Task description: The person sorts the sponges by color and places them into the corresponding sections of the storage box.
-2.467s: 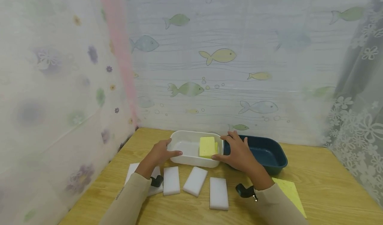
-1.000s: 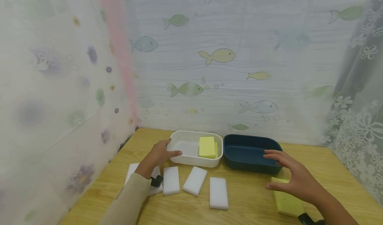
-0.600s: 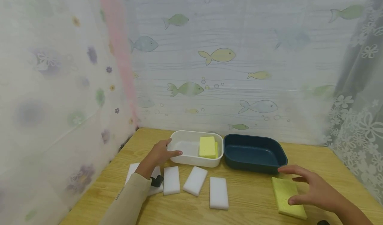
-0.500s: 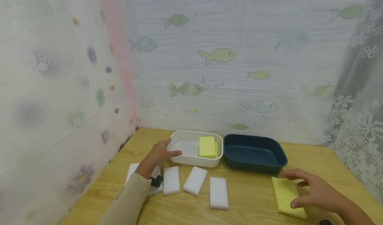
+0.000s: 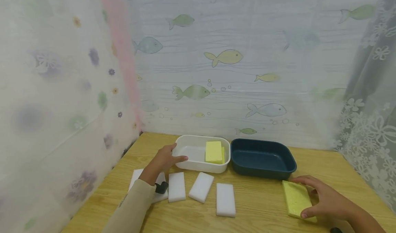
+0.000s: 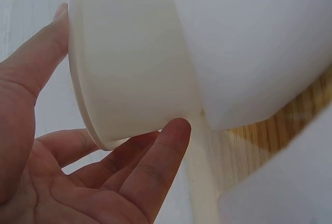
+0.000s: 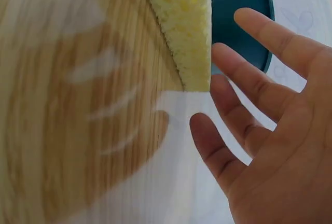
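Observation:
A yellow sponge [image 5: 297,197] lies at the right of the wooden table. My right hand [image 5: 332,200] holds it, the thumb at its near end and the fingers at its right side and far end. In the right wrist view, several fingertips meet the edge of the yellow sponge [image 7: 189,32]; the thumb is hidden. At the left, my left hand [image 5: 164,157] grips the left end of a white container [image 5: 198,166], thumb over the front rim. Its fingers wrap a corner of the white container [image 6: 129,79] in the left wrist view. Two yellow sponges [image 5: 213,152] sit stacked inside.
A dark blue container [image 5: 263,172] stands right beside the white one. In front lie white sponge blocks: one [image 5: 177,187] left, a tilted one [image 5: 201,187], one [image 5: 226,200] nearer, with more white under my left forearm. A fish-patterned curtain [image 5: 229,98] hangs behind.
My right hand has left the white container's right end, passed over the dark blue one and come down on the right yellow sponge, which has shifted slightly. My left hand stays put.

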The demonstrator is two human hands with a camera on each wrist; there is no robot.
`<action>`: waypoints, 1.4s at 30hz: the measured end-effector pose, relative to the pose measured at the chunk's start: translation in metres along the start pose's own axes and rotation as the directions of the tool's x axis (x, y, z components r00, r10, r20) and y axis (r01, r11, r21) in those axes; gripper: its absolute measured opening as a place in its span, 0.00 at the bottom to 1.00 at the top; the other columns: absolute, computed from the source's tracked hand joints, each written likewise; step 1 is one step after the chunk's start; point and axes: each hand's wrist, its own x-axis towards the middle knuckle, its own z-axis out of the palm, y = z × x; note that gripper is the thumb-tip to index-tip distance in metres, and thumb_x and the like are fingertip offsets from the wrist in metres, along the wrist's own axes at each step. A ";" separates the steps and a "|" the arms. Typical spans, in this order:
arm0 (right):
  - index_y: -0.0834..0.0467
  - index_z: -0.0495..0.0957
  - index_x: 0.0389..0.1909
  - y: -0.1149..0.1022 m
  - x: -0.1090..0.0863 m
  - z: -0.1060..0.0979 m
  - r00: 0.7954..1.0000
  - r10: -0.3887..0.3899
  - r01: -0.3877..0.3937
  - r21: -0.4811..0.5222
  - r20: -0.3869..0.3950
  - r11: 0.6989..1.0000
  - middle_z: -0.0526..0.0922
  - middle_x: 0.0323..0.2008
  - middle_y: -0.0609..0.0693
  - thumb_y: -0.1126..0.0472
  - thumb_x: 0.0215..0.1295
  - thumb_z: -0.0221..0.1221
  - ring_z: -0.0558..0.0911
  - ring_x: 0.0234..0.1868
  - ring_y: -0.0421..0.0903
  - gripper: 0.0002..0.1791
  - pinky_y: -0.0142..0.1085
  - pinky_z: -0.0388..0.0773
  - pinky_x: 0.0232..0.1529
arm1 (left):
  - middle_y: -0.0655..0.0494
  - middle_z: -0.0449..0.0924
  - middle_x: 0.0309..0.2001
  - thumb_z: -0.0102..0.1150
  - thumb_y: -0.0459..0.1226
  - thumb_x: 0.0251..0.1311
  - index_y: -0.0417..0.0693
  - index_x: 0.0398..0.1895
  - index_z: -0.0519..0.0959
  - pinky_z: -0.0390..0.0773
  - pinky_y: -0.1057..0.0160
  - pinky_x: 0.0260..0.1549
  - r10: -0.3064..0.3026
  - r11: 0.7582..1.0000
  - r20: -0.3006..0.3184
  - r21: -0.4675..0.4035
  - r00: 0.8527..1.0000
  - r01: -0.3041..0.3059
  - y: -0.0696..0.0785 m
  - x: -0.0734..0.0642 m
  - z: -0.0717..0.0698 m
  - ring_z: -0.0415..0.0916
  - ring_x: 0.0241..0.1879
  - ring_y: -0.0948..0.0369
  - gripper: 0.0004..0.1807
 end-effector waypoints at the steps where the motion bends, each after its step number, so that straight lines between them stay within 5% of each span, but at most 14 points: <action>1: 0.49 0.71 0.73 0.001 0.000 0.000 1.000 -0.003 0.003 -0.015 -0.004 1.000 0.73 0.68 0.42 0.55 0.57 0.76 0.66 0.63 0.22 0.42 0.33 0.78 0.42 | 0.37 0.66 0.75 0.74 0.61 0.55 0.35 0.79 0.59 0.72 0.40 0.66 0.001 1.000 0.000 0.002 1.000 -0.001 0.000 0.000 0.000 0.70 0.71 0.43 0.59; 10: 0.56 0.60 0.80 0.018 -0.009 -0.005 0.998 0.006 -0.009 0.045 0.067 0.999 0.66 0.74 0.37 0.48 0.67 0.69 0.61 0.67 0.18 0.46 0.32 0.77 0.47 | 0.38 0.65 0.76 0.75 0.61 0.54 0.36 0.80 0.58 0.72 0.40 0.66 -0.002 1.000 0.004 -0.012 1.000 0.002 0.002 -0.001 0.001 0.69 0.71 0.43 0.60; 18: 0.56 0.57 0.81 0.026 -0.012 -0.007 0.990 0.054 -0.050 -0.038 0.133 0.998 0.64 0.73 0.64 0.42 0.63 0.70 0.56 0.63 0.16 0.52 0.59 0.76 0.44 | 0.38 0.63 0.77 0.74 0.60 0.55 0.36 0.80 0.58 0.70 0.40 0.68 0.002 1.000 0.001 0.003 1.000 -0.002 0.003 0.000 0.000 0.65 0.74 0.42 0.59; 28: 0.58 0.58 0.78 0.018 -0.010 -0.006 0.983 0.101 -0.094 -0.054 0.154 0.994 0.66 0.71 0.63 0.50 0.60 0.73 0.60 0.62 0.18 0.50 0.51 0.77 0.45 | 0.36 0.63 0.76 0.73 0.62 0.54 0.35 0.80 0.57 0.70 0.39 0.68 0.010 1.000 0.014 -0.004 1.000 -0.010 -0.001 0.000 0.001 0.65 0.74 0.41 0.61; 35: 0.57 0.61 0.76 0.014 -0.008 -0.006 0.988 0.092 -0.078 -0.112 0.126 0.991 0.67 0.71 0.60 0.54 0.56 0.74 0.59 0.63 0.18 0.49 0.34 0.75 0.44 | 0.37 0.63 0.77 0.74 0.61 0.54 0.35 0.80 0.57 0.70 0.39 0.68 0.005 1.000 0.009 0.001 1.000 -0.005 -0.001 0.002 0.000 0.65 0.74 0.42 0.61; 42: 0.56 0.64 0.75 0.016 -0.007 -0.006 0.986 0.100 -0.084 -0.116 0.135 0.990 0.66 0.72 0.61 0.54 0.56 0.74 0.56 0.63 0.15 0.46 0.35 0.76 0.45 | 0.38 0.65 0.76 0.74 0.61 0.54 0.36 0.80 0.57 0.73 0.41 0.65 0.004 1.000 0.007 -0.001 1.000 -0.004 -0.003 0.003 0.001 0.70 0.71 0.44 0.60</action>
